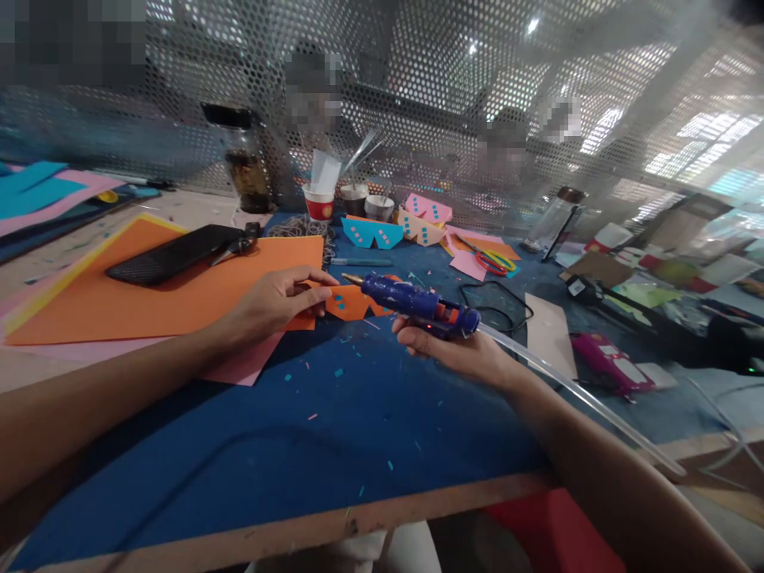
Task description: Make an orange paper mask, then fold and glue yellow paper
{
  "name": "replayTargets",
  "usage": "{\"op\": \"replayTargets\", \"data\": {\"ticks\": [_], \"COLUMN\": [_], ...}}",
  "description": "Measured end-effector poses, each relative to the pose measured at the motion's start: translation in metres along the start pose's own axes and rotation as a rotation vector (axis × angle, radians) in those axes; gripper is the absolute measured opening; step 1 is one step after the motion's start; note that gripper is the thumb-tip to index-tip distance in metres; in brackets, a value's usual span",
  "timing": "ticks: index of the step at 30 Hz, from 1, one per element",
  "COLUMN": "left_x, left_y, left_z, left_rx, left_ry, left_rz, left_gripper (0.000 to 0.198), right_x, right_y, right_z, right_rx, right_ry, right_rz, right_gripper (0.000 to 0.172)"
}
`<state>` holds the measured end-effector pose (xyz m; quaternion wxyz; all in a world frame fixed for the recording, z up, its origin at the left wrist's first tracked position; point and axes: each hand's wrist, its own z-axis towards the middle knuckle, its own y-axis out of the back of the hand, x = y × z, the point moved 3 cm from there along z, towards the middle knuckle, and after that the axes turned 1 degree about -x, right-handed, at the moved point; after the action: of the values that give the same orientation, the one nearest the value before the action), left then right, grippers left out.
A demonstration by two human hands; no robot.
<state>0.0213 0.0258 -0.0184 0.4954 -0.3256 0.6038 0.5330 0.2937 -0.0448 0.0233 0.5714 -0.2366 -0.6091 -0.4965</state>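
In my right hand (445,346) is a blue glue gun (406,298), its nozzle pointing left and a long clear glue stick (585,394) sticking out of its back. My left hand (286,294) pinches the left end of an orange paper mask (349,304) dotted with small blue squares. The glue gun covers part of that mask, and its tip is just above the mask's upper edge. Beyond it stand a blue mask (373,233), a pale orange mask (421,229) and a pink mask (428,209).
Orange sheets (179,294) carry a black phone (173,255) on the left. Paper cups (319,203) and a jar (247,171) stand at the back. Scissors (495,261), a black cable (507,326) and a magenta pouch (612,364) lie to the right. Paper scraps dot the blue table (334,454).
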Motion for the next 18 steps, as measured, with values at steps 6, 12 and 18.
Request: {"op": "replayTargets", "data": {"ticks": [6, 12, 18], "left_x": [-0.013, -0.047, -0.033], "left_y": [0.003, -0.003, -0.03], "left_z": [-0.007, -0.042, -0.079], "left_rx": [-0.059, -0.228, 0.1], "left_ry": [-0.062, -0.53, -0.473], "left_rz": [0.124, 0.501, 0.758], "left_gripper": [0.036, 0.016, 0.021], "right_x": [-0.004, -0.001, 0.005], "right_y": [0.003, 0.005, 0.005], "right_z": [-0.001, -0.001, -0.001], "right_rx": [-0.054, -0.08, -0.074], "right_ry": [-0.008, 0.03, 0.038], "right_rz": [0.014, 0.016, 0.019], "right_gripper": [0.027, 0.026, 0.028]}}
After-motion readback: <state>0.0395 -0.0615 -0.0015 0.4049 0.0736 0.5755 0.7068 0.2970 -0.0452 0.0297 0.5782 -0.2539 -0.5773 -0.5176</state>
